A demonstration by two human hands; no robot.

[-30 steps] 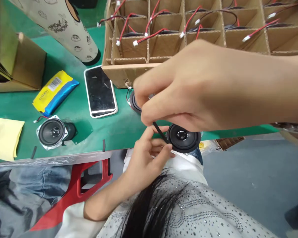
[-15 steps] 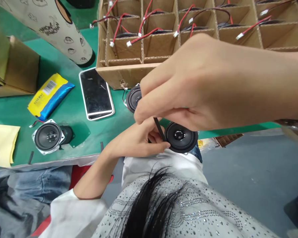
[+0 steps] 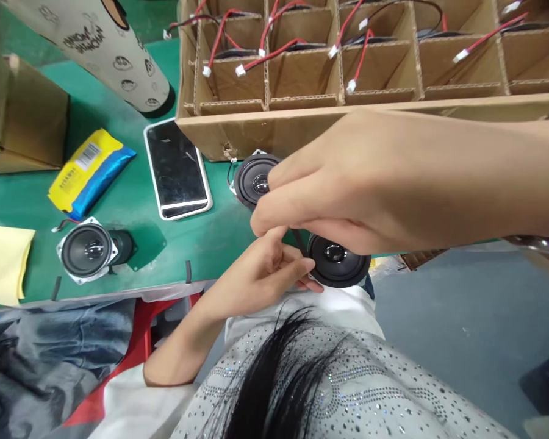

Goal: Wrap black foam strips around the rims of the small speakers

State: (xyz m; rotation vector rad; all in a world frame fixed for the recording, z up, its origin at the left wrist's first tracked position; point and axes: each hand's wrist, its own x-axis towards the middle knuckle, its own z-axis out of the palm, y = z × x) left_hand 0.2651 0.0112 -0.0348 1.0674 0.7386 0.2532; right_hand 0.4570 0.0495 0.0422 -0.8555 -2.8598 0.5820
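Observation:
A round black speaker is held near the table's front edge, facing up. My left hand is closed at its left side, thumb by the rim and fingers partly beneath. Between my hands runs a thin black strip, its lower end against the speaker's rim. My right hand pinches the strip's upper end; the fingertips hide the exact grip. Just behind, a second speaker lies on the table, partly covered by my right hand. Another speaker with a square metal frame lies at the left.
A divided cardboard box with red and black wires stands at the back. On the green table are a phone, a yellow-blue packet, yellow paper and a patterned cylinder. Short black strips stick to the front edge.
My right hand has moved slightly down, and less of the strip shows between my hands. My left index finger has risen toward the right fingertips. The view has shifted a little.

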